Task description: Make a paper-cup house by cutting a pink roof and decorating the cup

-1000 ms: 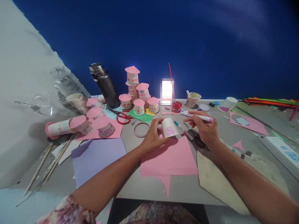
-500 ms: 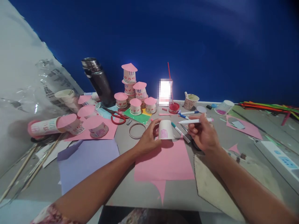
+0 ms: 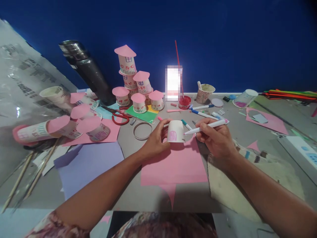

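Note:
My left hand [image 3: 156, 140] grips a small white paper cup [image 3: 175, 131] turned upside down, with a pink door drawn on its side. It stands at the far edge of a pink paper sheet [image 3: 173, 165]. My right hand [image 3: 218, 140] pinches a white marker [image 3: 206, 126] with a pink cap end, its tip touching the cup's right side. Beyond the cup, several decorated cup houses with pink roofs [image 3: 135, 86] are stacked near the wall.
A black flask [image 3: 85, 71], red scissors [image 3: 120, 117], a tape ring [image 3: 142, 131], a red paint pot [image 3: 185, 102], loose markers [image 3: 203, 114] and a purple sheet [image 3: 89, 163] lie around. More roofed cups [image 3: 61, 127] lie at left. A worn mat [image 3: 247, 185] is at right.
The view has tilted down and moved closer. My right hand has brought the marker tip down from above the cup to its right side. My left hand still holds the cup.

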### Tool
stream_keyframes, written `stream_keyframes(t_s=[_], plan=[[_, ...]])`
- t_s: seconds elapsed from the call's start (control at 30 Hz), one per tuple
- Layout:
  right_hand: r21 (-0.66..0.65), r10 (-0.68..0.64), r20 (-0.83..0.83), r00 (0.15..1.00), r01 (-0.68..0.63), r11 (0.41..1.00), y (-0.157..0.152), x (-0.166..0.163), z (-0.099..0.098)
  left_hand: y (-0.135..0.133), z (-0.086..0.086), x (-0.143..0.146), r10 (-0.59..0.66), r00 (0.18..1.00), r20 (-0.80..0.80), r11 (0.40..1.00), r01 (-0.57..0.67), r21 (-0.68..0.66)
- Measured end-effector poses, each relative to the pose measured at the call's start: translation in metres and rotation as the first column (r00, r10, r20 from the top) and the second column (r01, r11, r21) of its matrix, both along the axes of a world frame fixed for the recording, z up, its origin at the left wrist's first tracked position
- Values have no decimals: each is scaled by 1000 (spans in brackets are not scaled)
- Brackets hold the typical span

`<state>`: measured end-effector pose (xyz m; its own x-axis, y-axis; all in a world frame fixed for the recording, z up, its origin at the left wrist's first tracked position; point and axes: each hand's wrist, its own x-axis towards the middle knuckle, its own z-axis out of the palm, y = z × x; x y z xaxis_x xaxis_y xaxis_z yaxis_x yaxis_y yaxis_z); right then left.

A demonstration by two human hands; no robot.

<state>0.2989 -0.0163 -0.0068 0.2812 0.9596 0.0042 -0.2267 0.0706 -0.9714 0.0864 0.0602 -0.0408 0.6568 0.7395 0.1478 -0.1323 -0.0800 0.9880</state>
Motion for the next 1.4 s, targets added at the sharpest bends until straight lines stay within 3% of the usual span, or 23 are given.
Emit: stream_keyframes(t_s=[0.13,0.33,0.7,0.97,1.17,1.4], plan=[[-33,30,41,999,-28,999,-2,-3,2,1,-2,-1,-3,1000,-8,1000,3,4],[-28,-6,-54,999,5,1000,4,5,1,0,-1,-3,2,999,-54,999,0,35],[8,-17,25,1000,17,1000,1,3,0,-3,3,-3,24,995,-100,994,-13,110],[120,-186,310,932,156,980,-4,-2,7,-1,-1,-5,-40,994,-106,990,53,132],[182,-177,478,860,100,978,-10,-4,5,1,-1,-5,-67,995,-72,989,76,126],[228,-169,559,812,46,973,-9,-1,1,0,0,-4,-74,996,-48,993,78,88]])
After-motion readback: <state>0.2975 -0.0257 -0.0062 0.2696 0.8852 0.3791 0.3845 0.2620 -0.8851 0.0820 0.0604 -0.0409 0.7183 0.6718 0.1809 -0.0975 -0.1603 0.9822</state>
